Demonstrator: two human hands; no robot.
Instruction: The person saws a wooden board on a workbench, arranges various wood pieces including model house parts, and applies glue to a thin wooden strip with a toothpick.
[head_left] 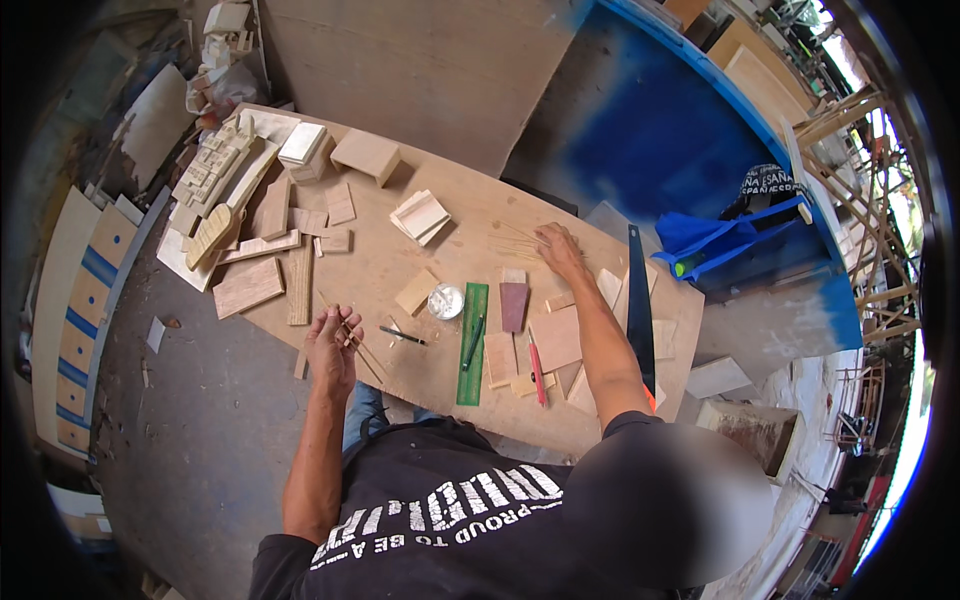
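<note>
My left hand (332,340), at the table's near left edge, is closed around a few thin wooden sticks (372,362) that jut out past the fingers. My right hand (558,246) reaches across to the table's far side. Its bent fingers close on the ends of a loose bundle of thin sticks (512,241) lying there. Between my hands are a round tub of white paste (446,301), a dark pen (402,335) and a green ruler (472,350) with a dark pen-like tool on it. A red cutter knife (537,370) rests among wooden pieces near my right forearm.
The wooden tabletop (460,200) holds a stack of thin wood pieces (421,217), wood blocks (366,157) and a carved wooden model (212,170) at the left. A handsaw (640,310) lies right of my right forearm. Beyond stands a blue-painted panel (640,130) with a blue bag (705,240).
</note>
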